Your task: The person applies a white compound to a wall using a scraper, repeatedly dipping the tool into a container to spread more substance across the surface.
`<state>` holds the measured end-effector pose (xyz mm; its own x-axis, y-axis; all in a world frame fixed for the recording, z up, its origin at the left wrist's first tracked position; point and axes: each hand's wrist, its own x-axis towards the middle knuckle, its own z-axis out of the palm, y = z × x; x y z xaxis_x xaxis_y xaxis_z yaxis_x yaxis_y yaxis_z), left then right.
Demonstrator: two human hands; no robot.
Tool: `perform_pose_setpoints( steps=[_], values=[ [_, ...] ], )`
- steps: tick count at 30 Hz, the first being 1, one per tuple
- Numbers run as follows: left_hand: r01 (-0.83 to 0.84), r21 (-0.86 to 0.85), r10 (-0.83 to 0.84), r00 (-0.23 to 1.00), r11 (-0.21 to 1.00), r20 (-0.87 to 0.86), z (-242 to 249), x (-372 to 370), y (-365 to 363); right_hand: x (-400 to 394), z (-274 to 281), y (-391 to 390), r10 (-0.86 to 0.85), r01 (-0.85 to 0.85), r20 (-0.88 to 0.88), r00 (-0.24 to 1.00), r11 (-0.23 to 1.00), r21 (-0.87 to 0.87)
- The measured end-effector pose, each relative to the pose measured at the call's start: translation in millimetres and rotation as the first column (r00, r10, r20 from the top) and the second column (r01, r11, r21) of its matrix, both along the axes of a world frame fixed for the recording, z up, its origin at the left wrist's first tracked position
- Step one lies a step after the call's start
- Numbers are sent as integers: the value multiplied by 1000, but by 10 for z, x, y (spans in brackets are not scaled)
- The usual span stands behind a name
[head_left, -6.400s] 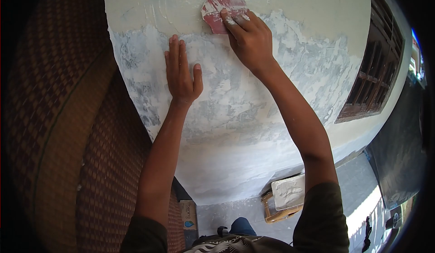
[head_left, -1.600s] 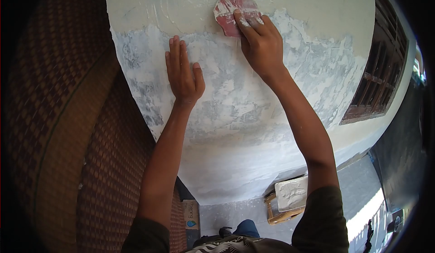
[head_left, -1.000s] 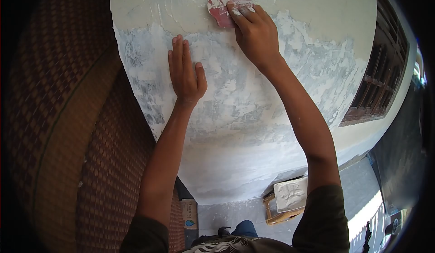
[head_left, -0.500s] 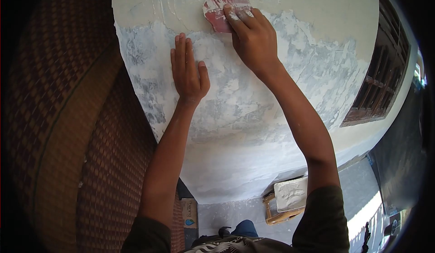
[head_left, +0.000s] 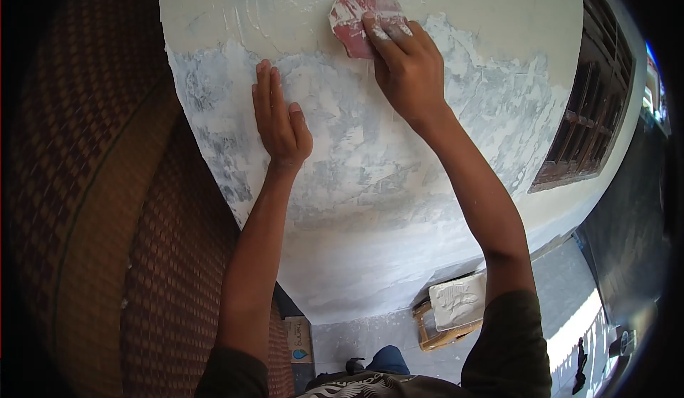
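My right hand (head_left: 413, 74) grips a red, putty-smeared scraper (head_left: 360, 24) with an uneven outline and presses it against the upper wall (head_left: 370, 205). White putty coats some of the fingers on that hand. Lower and to the left, my left hand (head_left: 280, 116) lies against the wall with its fingers stretched out, holding nothing. Around both hands the wall is patchy grey and white, with smoother cream putty above and ridged streaks near the top.
A tray of white putty (head_left: 457, 302) rests on a wooden stool (head_left: 431, 330) at the wall's foot. Woven matting (head_left: 171, 255) hangs along the left. A brown wooden window (head_left: 591, 113) is on the right. A cardboard box (head_left: 298, 337) stands on the floor.
The view has shifted slightly, so the wall and window appear further left. Against the wall, my right hand with the scraper has moved a little right and down. My left hand stays on the wall.
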<state>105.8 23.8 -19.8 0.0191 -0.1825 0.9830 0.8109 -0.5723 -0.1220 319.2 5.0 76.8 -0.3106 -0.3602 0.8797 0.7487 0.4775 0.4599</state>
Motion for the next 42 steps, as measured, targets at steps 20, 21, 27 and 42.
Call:
perform_pose_setpoints(
  steps=[20, 21, 27, 42],
  values=[
    [-51, -19, 50, 999, 999, -17, -5, 10, -14, 73, 2, 207, -100, 100, -3, 995, 994, -39],
    [-50, -20, 50, 999, 999, -15, -5, 11, -12, 69, -167, 193, -134, 136, 38, 990, 988, -70],
    [-55, -28, 54, 998, 998, -11, -8, 17, -20, 81, -756, 0, -37, 64, 168, 985, 986, -156],
    [-46, -36, 45, 999, 998, -17, 4, 19, -36, 114, -348, 125, -155, 177, 206, 966, 980, -89]
  ],
)
